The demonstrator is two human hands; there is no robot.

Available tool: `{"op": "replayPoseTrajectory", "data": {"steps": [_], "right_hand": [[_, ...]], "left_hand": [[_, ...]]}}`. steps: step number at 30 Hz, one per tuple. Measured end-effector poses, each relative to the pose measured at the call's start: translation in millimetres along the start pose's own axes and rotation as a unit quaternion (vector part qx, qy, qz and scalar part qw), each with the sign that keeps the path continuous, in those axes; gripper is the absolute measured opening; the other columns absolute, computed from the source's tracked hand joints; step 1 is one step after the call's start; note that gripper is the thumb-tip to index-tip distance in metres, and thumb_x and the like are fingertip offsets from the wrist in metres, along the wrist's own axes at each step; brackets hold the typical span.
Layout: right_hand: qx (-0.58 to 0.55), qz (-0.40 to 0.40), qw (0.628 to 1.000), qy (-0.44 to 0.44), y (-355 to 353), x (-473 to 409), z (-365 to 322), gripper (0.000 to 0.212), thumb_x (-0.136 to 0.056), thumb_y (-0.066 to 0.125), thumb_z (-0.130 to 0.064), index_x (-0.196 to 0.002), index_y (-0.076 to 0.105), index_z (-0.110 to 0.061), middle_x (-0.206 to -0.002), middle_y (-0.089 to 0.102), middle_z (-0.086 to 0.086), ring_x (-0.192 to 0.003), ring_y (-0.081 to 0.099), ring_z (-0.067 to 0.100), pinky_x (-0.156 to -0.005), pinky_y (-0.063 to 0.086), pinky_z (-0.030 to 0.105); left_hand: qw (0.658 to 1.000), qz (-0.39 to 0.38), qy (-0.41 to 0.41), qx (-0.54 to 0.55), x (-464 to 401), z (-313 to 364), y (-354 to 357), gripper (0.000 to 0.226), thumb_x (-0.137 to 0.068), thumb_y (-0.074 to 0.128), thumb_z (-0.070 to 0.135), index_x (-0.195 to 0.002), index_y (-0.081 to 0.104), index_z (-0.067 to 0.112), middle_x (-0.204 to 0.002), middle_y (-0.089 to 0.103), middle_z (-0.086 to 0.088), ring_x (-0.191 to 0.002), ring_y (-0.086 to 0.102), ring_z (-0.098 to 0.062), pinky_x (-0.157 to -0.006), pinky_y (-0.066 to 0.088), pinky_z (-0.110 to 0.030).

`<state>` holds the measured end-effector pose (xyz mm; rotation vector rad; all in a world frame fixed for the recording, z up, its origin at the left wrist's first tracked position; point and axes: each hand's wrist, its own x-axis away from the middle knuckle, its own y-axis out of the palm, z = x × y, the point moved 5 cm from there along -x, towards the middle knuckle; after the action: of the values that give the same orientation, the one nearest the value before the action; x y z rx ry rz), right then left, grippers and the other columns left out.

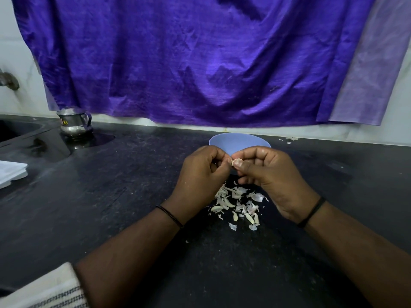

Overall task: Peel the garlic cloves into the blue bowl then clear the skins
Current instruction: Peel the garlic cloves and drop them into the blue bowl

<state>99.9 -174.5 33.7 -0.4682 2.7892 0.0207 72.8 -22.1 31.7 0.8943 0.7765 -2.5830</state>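
A small garlic clove (236, 162) is pinched between my two hands, just in front of the blue bowl (231, 141). My right hand (271, 176) holds it between thumb and fingers. My left hand (200, 174) has its fingertips curled at the clove's left end. The bowl stands on the black counter (111, 196) behind my hands; its inside is hidden. Below my hands lies a pile of garlic skins and cloves (238, 203), loose on the counter.
A steel pot (74, 122) stands at the back left beside a sink (13, 130). A white object (11, 174) lies at the left edge. A purple cloth (200, 58) hangs on the wall. A few skin bits (290, 140) lie at the back right.
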Motion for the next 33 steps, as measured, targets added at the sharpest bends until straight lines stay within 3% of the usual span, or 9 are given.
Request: {"op": "replayPoseTrajectory", "data": {"steps": [15,20,25,33], "right_hand": [[-0.026,-0.018,0.999,0.037,4.4,-1.7,1.3,0.011,-0.083,0.072,-0.001,-0.092,0.065,-0.003,-0.073,0.063,0.01,-0.068,0.06,0.017,-0.066,0.056,0.031],[-0.038,-0.033,0.998,0.039,6.5,-1.1,1.6,0.01,-0.085,0.069,0.002,-0.091,0.065,-0.005,-0.083,0.065,0.017,-0.079,0.06,0.027,-0.068,0.055,0.034],[-0.054,-0.038,0.997,0.039,6.3,-0.4,-1.0,0.014,-0.087,0.068,0.0,-0.101,0.066,-0.002,-0.083,0.069,0.017,-0.074,0.065,0.021,-0.063,0.058,0.029],[-0.081,-0.019,0.995,0.05,4.2,-1.6,1.0,0.009,-0.09,0.064,0.0,-0.098,0.067,-0.003,-0.088,0.071,0.019,-0.071,0.065,0.019,-0.06,0.057,0.027]], "left_hand": [[1.0,0.008,0.006,-0.015,-2.2,0.8,-1.6,0.009,-0.092,0.064,0.017,-0.084,0.066,0.013,-0.074,0.06,0.008,-0.056,0.052,-0.004,-0.053,0.042,-0.015],[1.0,0.015,0.011,-0.017,-2.0,2.4,-1.8,0.008,-0.091,0.065,0.015,-0.083,0.067,0.015,-0.076,0.061,0.008,-0.059,0.052,-0.003,-0.054,0.039,-0.011],[1.0,0.002,0.004,-0.012,-0.9,2.5,-2.4,0.009,-0.093,0.063,0.018,-0.086,0.067,0.015,-0.079,0.061,0.008,-0.062,0.052,-0.002,-0.056,0.039,-0.011],[0.999,0.026,0.015,-0.043,-1.0,2.7,-6.4,0.01,-0.089,0.066,0.021,-0.079,0.065,0.017,-0.077,0.058,0.008,-0.063,0.051,-0.004,-0.056,0.037,-0.012]]}}
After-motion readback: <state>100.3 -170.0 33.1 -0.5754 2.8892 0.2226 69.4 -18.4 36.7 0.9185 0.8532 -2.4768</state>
